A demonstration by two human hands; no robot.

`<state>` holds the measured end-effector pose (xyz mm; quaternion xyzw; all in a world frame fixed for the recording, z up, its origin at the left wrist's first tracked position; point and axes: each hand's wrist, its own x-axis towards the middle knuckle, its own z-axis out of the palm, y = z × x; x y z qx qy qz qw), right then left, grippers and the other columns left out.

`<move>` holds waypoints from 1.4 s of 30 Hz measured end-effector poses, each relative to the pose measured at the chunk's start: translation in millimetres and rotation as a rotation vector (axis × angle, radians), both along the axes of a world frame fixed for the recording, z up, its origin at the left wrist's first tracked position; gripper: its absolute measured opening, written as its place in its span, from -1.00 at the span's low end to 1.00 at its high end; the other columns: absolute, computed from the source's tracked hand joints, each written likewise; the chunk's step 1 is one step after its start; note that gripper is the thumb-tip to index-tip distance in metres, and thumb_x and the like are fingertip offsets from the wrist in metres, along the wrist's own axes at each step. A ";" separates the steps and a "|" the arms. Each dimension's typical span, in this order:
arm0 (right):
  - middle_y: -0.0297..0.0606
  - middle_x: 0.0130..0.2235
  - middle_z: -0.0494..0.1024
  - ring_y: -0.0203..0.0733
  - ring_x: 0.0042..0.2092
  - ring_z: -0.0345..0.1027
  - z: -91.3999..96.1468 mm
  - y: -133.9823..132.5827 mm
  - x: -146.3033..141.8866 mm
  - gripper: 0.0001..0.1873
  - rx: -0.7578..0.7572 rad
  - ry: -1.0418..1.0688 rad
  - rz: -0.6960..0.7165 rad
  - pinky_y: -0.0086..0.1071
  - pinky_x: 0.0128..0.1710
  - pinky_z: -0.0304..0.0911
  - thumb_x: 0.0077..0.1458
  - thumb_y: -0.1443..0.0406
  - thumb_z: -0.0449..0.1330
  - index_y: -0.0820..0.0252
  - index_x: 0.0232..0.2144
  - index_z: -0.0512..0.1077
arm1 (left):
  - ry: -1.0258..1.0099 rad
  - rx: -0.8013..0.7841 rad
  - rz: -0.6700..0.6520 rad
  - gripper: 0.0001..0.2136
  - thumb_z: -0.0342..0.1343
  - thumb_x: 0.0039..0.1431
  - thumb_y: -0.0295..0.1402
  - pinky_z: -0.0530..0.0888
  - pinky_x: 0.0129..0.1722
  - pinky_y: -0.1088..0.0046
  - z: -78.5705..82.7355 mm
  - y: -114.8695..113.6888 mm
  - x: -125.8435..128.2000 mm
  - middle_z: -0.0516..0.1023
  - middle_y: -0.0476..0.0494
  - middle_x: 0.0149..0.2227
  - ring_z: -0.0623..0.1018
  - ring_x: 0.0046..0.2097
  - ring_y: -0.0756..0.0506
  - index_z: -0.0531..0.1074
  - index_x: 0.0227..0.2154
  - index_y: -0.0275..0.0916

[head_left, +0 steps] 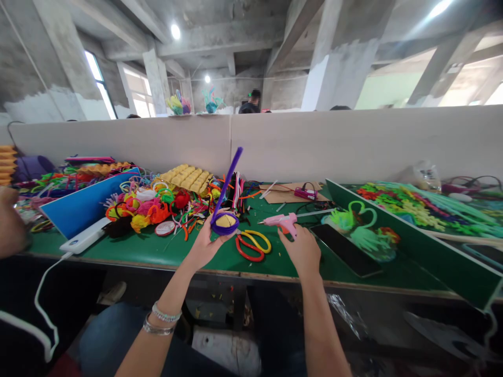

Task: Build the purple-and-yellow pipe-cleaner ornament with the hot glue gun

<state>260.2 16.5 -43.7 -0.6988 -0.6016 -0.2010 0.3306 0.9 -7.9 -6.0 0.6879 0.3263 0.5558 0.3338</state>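
My left hand is closed around a purple pipe cleaner coil, wound about a pale yellow piece. One long end of the pipe cleaner sticks up and to the right. Over the table's front part, my right hand grips a pink glue gun by its handle. Its nozzle points left, toward the coil, and a clear glue stick juts out of its back. Between my hands lie scissors with one red and one yellow handle loop.
A black phone and green pipe cleaner figures lie right, before a green divider. Left are colourful pipe cleaner pieces, a yellow egg tray, a white power strip and a blue divider. A co-worker's hand shows far left.
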 end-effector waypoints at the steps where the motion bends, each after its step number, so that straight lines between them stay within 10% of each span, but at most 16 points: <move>1: -0.19 -0.40 0.42 -0.13 -0.34 0.29 -3.9 2.0 0.7 -0.64 -0.022 -0.009 0.001 -0.40 -0.47 0.05 0.03 0.07 0.08 0.25 -0.28 0.37 | 0.011 -0.010 0.000 -0.45 0.15 0.04 -0.30 0.25 0.16 0.20 -1.0 1.3 -0.1 0.24 -0.24 0.14 0.32 0.13 -0.16 0.11 0.10 -0.19; 14: -0.08 -0.31 0.45 -0.06 -0.26 0.28 4.9 -5.4 -3.8 -0.68 -0.181 -0.111 0.006 -0.33 -0.40 0.06 0.01 0.14 0.15 0.27 -0.27 0.41 | 0.317 0.127 0.069 -0.52 0.04 0.13 -0.30 0.24 0.13 0.20 -8.2 5.0 -3.9 0.23 -0.23 0.13 0.27 0.15 -0.16 0.08 0.11 -0.13; 20: -0.29 -0.46 0.37 -0.21 -0.39 0.24 65.2 -56.1 -20.8 -0.87 0.414 0.127 0.155 -0.31 -0.32 0.12 0.08 0.22 0.07 0.17 -0.39 0.29 | 0.503 0.278 0.184 -0.53 0.00 0.14 -0.38 0.21 0.13 0.12 -10.1 8.4 -6.0 0.27 -0.27 0.09 0.27 0.14 -0.19 0.07 0.11 -0.16; 25: -0.30 -0.42 0.39 -0.20 -0.33 0.31 77.4 -79.0 -53.6 -0.90 0.756 0.066 0.414 -0.28 -0.26 0.17 0.02 0.34 0.09 0.11 -0.36 0.21 | 0.633 0.395 0.305 -0.53 0.01 0.12 -0.41 0.17 0.15 0.06 -11.8 10.8 -6.3 0.32 -0.25 0.05 0.29 0.12 -0.19 0.09 0.10 -0.16; 31: -0.27 -0.20 0.53 -0.19 -0.11 0.33 64.8 -62.7 -86.7 -0.77 0.456 -0.218 0.625 -0.27 -0.02 0.07 0.05 0.23 0.13 0.12 -0.20 0.29 | 0.694 0.500 0.313 -0.52 -0.05 0.14 -0.45 0.14 0.17 0.06 -12.3 9.8 -5.3 0.30 -0.29 0.07 0.28 0.13 -0.18 0.02 0.13 -0.21; 42: -0.31 -0.41 0.44 -0.20 -0.29 0.25 51.8 -47.4 -81.5 -0.77 0.195 -0.225 0.568 -0.31 -0.24 -0.03 0.12 0.13 0.09 0.15 -0.40 0.40 | 0.758 0.584 0.300 -0.52 -0.07 0.15 -0.48 0.16 0.17 0.08 -10.9 8.5 -4.2 0.31 -0.25 0.06 0.28 0.13 -0.13 -0.01 0.13 -0.22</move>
